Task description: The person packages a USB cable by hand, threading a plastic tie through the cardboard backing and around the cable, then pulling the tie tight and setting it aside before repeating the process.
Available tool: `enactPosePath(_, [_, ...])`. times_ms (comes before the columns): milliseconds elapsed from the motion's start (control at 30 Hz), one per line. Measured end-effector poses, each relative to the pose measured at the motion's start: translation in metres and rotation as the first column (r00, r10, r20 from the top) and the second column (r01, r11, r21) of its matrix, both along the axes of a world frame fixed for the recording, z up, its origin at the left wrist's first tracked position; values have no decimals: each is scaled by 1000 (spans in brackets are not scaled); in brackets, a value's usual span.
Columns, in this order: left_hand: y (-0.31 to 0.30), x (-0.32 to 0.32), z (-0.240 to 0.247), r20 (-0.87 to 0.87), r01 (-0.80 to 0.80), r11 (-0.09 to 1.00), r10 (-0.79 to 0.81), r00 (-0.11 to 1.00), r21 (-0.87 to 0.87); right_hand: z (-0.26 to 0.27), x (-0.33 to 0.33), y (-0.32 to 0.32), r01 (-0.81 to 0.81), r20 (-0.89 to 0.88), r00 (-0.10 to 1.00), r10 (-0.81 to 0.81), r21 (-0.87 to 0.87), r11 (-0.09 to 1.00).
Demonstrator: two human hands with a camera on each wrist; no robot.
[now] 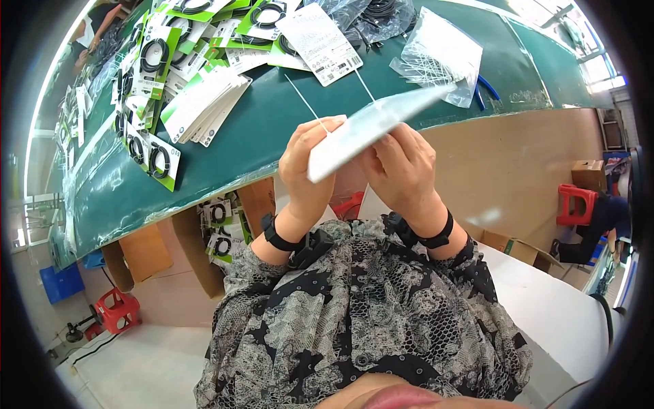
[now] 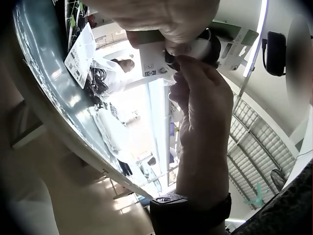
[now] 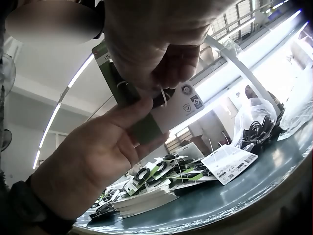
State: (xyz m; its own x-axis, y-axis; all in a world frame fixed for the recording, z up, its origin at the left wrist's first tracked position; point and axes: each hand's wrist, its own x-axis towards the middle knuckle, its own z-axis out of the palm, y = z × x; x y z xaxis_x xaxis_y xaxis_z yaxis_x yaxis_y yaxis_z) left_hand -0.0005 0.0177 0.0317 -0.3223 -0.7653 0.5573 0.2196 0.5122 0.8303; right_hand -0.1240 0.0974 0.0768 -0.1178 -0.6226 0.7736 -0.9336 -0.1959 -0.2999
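My left hand point(image 1: 310, 160) grips the left side of a packaging card point(image 1: 375, 126), thumb on one face and fingers behind it in the right wrist view. The card is white with a green band and is held tilted above the table edge. My right hand point(image 1: 405, 167) has curled fingers at the black cable point(image 3: 161, 99) lying against the card's near face. A white cable tie point(image 3: 164, 95) crosses this cable beside the fingertips. In the head view, two thin white strands point(image 1: 306, 102) stick out beyond the far side of the card. The right fingertips are partly hidden.
Carded black cables point(image 1: 157, 58) lie piled on the green table point(image 1: 266, 146) at the left, beside a stack of blank-looking cards point(image 1: 208, 105). A printed card point(image 1: 323, 48), bagged cables point(image 1: 378, 17), a bag of cable ties point(image 1: 436, 58) and a blue-handled tool point(image 1: 487, 88) lie further along.
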Motion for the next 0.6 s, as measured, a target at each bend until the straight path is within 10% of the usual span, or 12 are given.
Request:
enactPosePath(100, [0,0,10,46,-46,980,56,997,-192,-5,-2,5,-14,12,1000,14,20,1000])
enactPosePath(267, [1,4,16,61,-85,898,123,990,-431,-33,-10,35,-264,539,807,241,-35,964])
enactPosePath(600, [6,8,25,90,-108,796,200,976,-595,-85,-23,100,-463,905,-316,285,-409,786])
